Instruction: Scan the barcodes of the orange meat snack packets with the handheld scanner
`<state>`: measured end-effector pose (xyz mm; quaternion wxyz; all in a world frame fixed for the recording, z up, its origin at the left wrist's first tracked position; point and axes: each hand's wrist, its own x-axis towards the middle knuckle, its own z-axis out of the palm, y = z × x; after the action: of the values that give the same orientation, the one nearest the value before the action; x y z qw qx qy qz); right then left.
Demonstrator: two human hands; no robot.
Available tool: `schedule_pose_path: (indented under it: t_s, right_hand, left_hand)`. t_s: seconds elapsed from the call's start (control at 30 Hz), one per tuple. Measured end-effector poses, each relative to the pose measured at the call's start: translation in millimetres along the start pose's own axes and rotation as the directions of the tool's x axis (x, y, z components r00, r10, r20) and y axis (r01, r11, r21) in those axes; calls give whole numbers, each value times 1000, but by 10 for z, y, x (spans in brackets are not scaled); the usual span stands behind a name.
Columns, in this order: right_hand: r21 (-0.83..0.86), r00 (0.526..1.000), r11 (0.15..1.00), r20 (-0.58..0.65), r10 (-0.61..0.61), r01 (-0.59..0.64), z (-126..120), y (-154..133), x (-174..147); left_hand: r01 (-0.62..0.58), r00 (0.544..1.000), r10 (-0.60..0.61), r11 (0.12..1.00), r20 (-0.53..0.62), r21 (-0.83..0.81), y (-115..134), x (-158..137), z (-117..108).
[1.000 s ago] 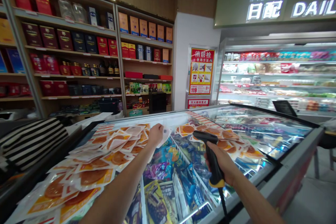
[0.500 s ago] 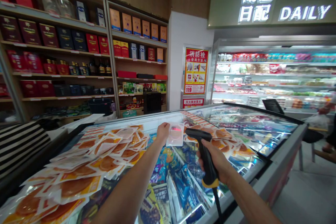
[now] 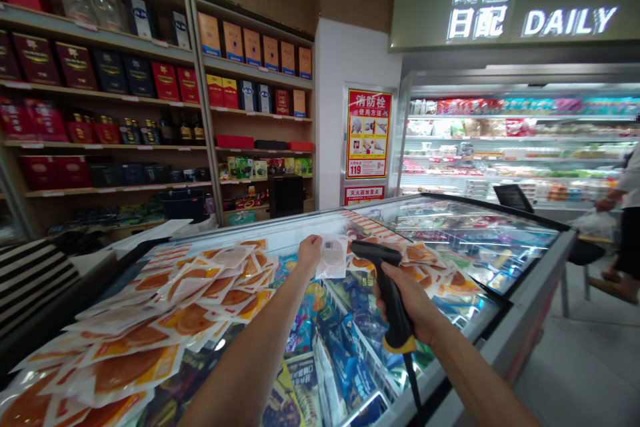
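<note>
My left hand (image 3: 310,253) is closed on the edge of a small flat food packet (image 3: 332,256), its pale back with a printed label turned toward me. In my right hand (image 3: 407,300) is a black and yellow barcode scanner (image 3: 395,293), held by its handle, its head close to the packet's right side. A black cable (image 3: 413,380) runs down from the handle. Below both hands is the glass top of a chest freezer. Many similar packets (image 3: 195,317) with round orange-brown contents lie heaped on the left, and another pile (image 3: 425,253) lies behind the scanner.
Through the freezer glass, bagged frozen goods (image 3: 345,347) show in wire baskets. Boxed goods fill a shelf unit (image 3: 200,100) at the back left. A lit chiller (image 3: 500,147) stands at the back right. A person (image 3: 627,213) with a plastic bag is near a black chair (image 3: 515,199).
A pink-red light on the packet has gone out. The view has shifted slightly, and the person at the right edge shows more. Both hands keep their holds.
</note>
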<state>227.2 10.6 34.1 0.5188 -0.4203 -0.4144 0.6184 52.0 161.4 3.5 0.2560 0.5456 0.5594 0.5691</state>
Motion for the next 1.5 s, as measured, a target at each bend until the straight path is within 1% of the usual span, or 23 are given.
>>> schedule_pose_path:
  t_s: [0.13, 0.23, 0.3, 0.37, 0.47, 0.57, 0.63, 0.7, 0.83, 0.9, 0.97, 1.07, 1.13, 1.17, 1.23, 1.3, 1.4, 1.47, 1.5]
  right_hand:
    - [-34, 998, 999, -46, -36, 34, -66, 6, 64]
    - [-80, 993, 996, -110, -45, 36, -148, 7, 116]
    - [-100, 985, 995, -167, -41, 25, -205, -3, 145]
    - [-105, 977, 994, -208, -46, 25, -257, -18, 165]
    - [-84, 967, 994, -240, -82, 64, -326, -48, 177]
    - [-67, 960, 994, -260, -104, 90, -393, -84, 167]
    - [-68, 957, 994, -273, -99, 83, -440, -105, 155]
    - [-70, 955, 994, -279, -97, 81, -483, -120, 143]
    - [-54, 950, 995, -297, -94, 81, -518, -123, 134]
    - [-45, 951, 996, -297, -81, 71, -502, -112, 140]
    - [-43, 957, 997, -283, -71, 61, -473, -94, 151]
    - [-57, 964, 997, -255, -72, 59, -423, -52, 164]
    - [-70, 967, 996, -245, -73, 57, -391, -12, 169]
    - [-78, 967, 996, -247, -67, 49, -376, 10, 169]
    - [-93, 965, 995, -260, -46, 23, -343, 53, 165]
    - [-101, 963, 995, -267, -28, 1, -302, 90, 155]
    - [-111, 962, 993, -275, -2, -30, -223, 137, 135]
    - [-125, 965, 991, -261, 19, -53, -168, 175, 130]
    - [-131, 971, 990, -239, 23, -56, -144, 198, 131]
  left_hand:
    - [-13, 1000, 14, 999, -28, 36, 6, 24, 13]
    - [-25, 996, 32, 996, -88, 85, 38, 54, -11]
    - [-49, 990, 65, 991, -127, 127, 83, 60, -30]
    - [-92, 984, 116, 981, -136, 171, 133, 39, -26]
    - [-180, 977, 201, 957, -72, 225, 177, -58, 66]
    - [-295, 955, 282, 919, 89, 259, 170, -217, 245]
    - [-390, 914, 336, 882, 226, 266, 158, -338, 356]
    - [-478, 854, 373, 838, 362, 265, 151, -460, 417]
    - [-615, 709, 383, 747, 593, 253, 124, -688, 373]
    - [-660, 654, 369, 705, 660, 260, 94, -783, 317]
    - [-684, 630, 349, 672, 693, 284, 65, -848, 273]
    - [-701, 620, 323, 638, 715, 319, 47, -876, 222]
    - [-702, 628, 308, 621, 715, 350, 44, -853, 162]
    - [-695, 643, 297, 612, 706, 377, 41, -833, 113]
    - [-665, 693, 264, 593, 671, 454, 25, -780, -34]
    - [-615, 755, 223, 567, 616, 548, 0, -725, -246]
    - [-519, 840, 163, 515, 517, 682, -39, -679, -640]
    - [-460, 879, 124, 477, 461, 749, -63, -693, -904]
    - [-439, 890, 104, 460, 444, 772, -75, -713, -1025]
